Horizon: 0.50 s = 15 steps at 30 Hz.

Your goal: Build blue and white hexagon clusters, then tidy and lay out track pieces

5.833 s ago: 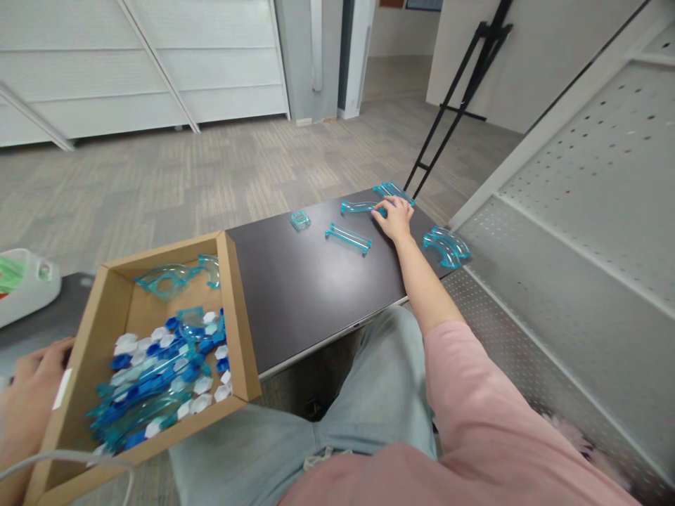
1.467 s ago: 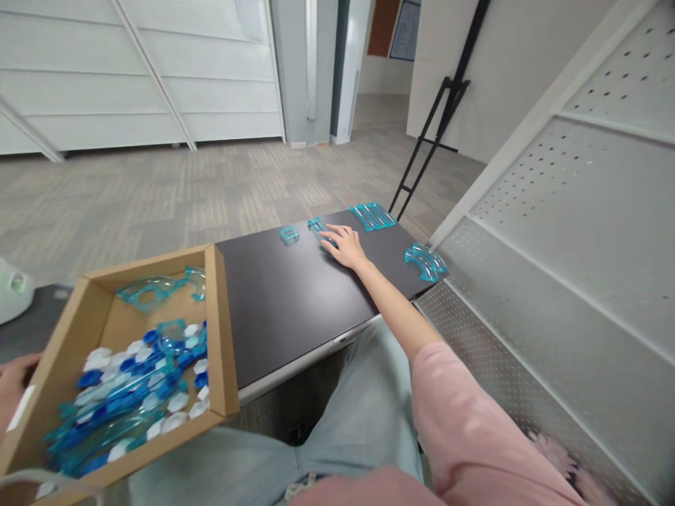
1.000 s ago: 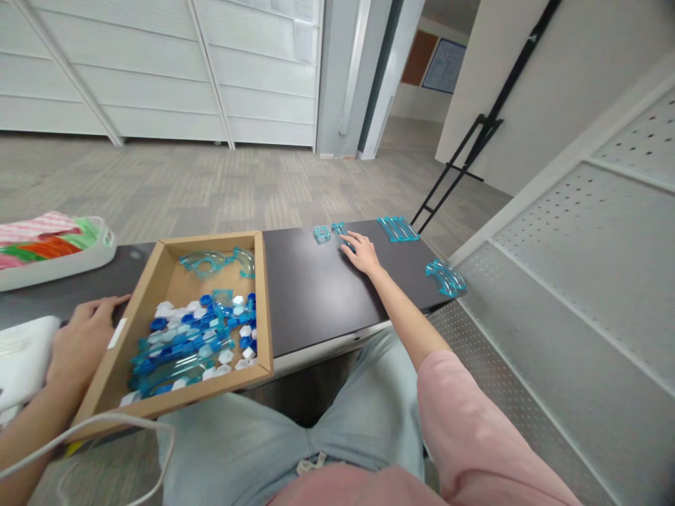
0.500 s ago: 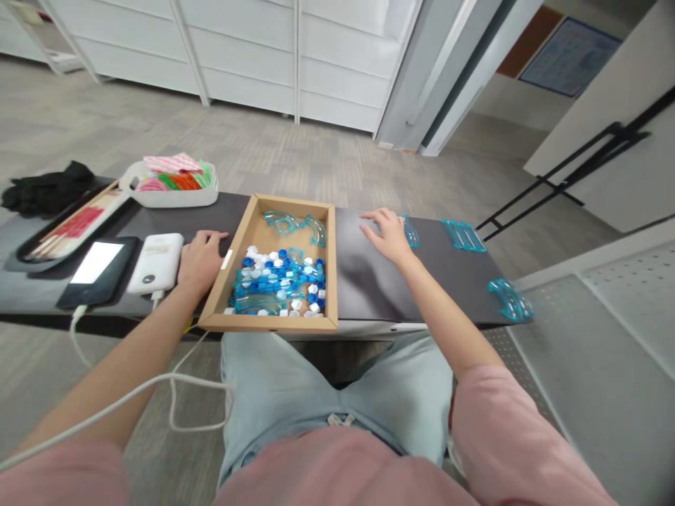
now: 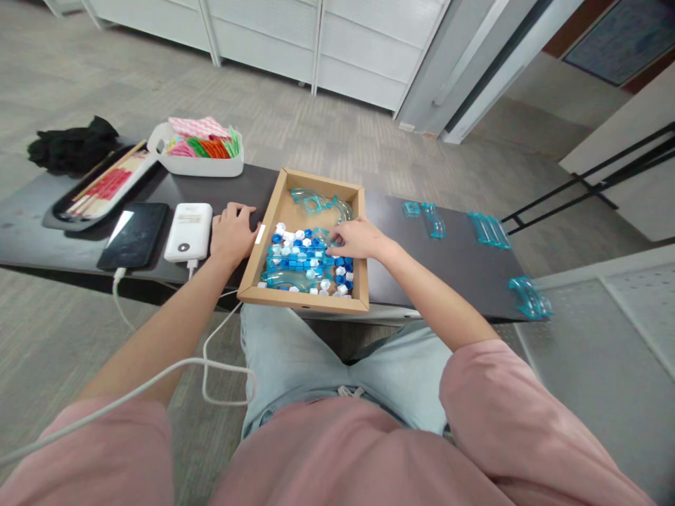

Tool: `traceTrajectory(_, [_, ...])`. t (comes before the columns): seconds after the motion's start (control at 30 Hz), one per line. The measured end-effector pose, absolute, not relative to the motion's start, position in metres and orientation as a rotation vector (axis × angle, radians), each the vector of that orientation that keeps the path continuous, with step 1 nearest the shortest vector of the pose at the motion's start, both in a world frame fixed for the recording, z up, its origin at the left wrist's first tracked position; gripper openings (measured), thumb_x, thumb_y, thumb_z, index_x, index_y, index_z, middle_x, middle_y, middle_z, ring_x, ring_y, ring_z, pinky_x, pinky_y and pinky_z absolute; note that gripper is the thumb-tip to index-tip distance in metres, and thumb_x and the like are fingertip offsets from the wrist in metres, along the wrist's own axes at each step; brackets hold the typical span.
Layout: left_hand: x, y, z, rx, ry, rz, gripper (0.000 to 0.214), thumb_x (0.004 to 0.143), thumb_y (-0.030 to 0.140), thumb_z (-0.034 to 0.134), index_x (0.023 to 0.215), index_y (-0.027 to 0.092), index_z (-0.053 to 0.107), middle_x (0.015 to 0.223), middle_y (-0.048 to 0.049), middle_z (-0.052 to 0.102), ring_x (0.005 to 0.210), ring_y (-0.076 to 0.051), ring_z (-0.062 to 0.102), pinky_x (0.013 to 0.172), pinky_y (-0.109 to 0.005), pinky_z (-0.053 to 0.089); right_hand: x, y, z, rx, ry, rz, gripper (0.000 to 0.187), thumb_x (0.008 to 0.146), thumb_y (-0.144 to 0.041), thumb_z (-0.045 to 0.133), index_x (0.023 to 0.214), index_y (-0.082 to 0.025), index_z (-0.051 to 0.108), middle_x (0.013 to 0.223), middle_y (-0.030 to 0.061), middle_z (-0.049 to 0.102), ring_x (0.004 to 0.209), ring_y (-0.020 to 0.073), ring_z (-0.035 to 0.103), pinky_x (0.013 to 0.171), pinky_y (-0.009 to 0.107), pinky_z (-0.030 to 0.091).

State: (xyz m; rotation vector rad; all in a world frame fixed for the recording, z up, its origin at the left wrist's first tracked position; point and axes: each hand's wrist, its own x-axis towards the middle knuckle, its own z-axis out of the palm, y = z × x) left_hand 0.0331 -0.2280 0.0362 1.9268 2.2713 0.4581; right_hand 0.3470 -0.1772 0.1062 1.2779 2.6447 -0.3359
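In the head view my right hand (image 5: 357,239) reaches over the right wall of a shallow cardboard box (image 5: 303,306). Its thumb and fingers close around a clear blue plastic piece (image 5: 320,235), partly hidden by the fingertips. Beneath lie blue and white hexagonal beads (image 5: 295,265) and clear blue tubes, including a curved tube (image 5: 287,280) near the front. Two more joined curved pieces (image 5: 312,204) rest at the box's far end. My left hand (image 5: 232,233) lies on the table, fingers outstretched, between the box and a white power bank (image 5: 188,232).
Right of the box on the dark table are a small clear blue piece (image 5: 410,209), a curved tube (image 5: 434,221), a row of tubes (image 5: 489,230) and curved tubes (image 5: 530,297). Leftward are a phone (image 5: 133,235), black tray (image 5: 68,221), white basket (image 5: 203,166) and black cloth (image 5: 74,146).
My right hand has moved left from the tabletop into the box, leaving a small clear blue piece beside the curved tube. My left hand stays beside the box. The camera view has shifted.
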Motion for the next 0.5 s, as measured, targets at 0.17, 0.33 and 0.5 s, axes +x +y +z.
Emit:
traceTrajectory(0.17, [0.034,-0.23,0.038,1.92,2.282,0.448,0.064,0.111,0.045,0.049,0.165,0.015,0.065,0.167,-0.026,0.059,0.15,-0.046,0.059,0.129,-0.056,0.043,0.358,-0.17,0.102,1.464,2.725,-0.774,0.021,0.099,-0.042,0.083,0.099,-0.022,0.085,0.098,0.0043,0.087,0.102,0.0273,0.081,0.098,0.038,0.053])
traceTrajectory(0.33, [0.035,-0.233,0.048,1.908,2.231,0.367,0.072,0.115,0.048,0.041,0.173,0.011,0.057,0.17,-0.0212,0.055,0.153,-0.038,0.055,0.133,-0.051,0.038,0.39,-0.166,0.097,1.636,2.798,-1.742,0.017,0.101,-0.04,0.07,0.098,-0.023,0.072,0.09,0.0,0.074,0.086,0.019,0.069,0.088,0.034,0.056])
traceTrajectory(0.5, [0.038,-0.237,0.062,1.896,2.21,0.345,0.085,0.113,0.06,0.033,0.168,0.001,0.059,0.167,-0.0309,0.055,0.154,-0.043,0.057,0.134,-0.059,0.042,0.466,-0.184,0.096,1.869,2.843,-2.016,0.034,0.095,-0.053,0.085,0.113,-0.029,0.069,0.09,-0.0022,0.07,0.085,0.0198,0.068,0.086,0.035,0.061])
